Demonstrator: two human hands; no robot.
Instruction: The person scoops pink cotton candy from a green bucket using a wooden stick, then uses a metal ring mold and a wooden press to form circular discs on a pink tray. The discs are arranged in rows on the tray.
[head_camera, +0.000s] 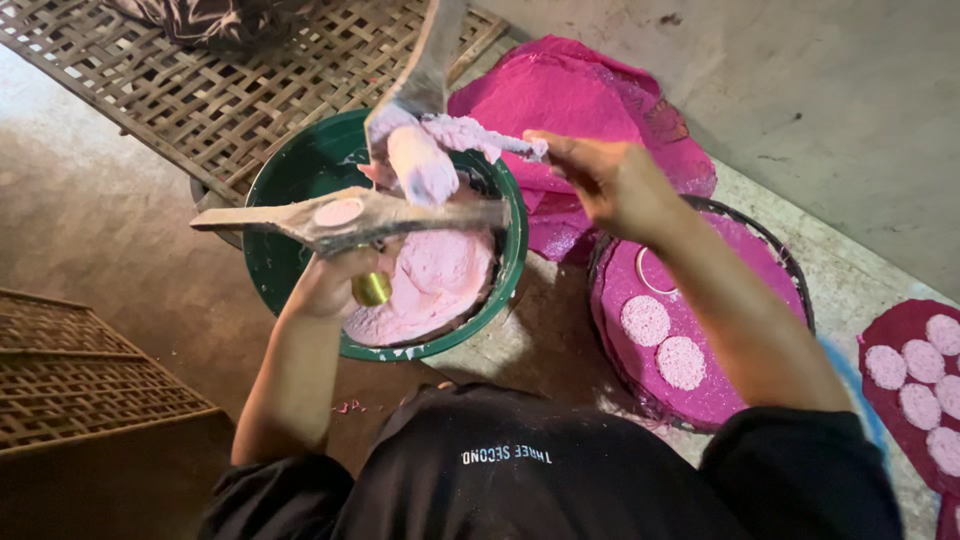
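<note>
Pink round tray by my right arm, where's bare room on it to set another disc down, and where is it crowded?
The tray is free along its far side, between the thin ring and the rim, though the right hand and forearm hang over it. Two pink discs fill the near-left part. The green bowl is crowded with pink paste under the left hand.

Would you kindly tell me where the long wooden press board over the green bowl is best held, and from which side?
Probably by the bare tapered handle end of the wooden press board, coming from the left. That end juts past the rim of the green bowl and looks free of pink paste, while the wide middle is smeared. The left hand supports it from beneath, near the middle.
</note>
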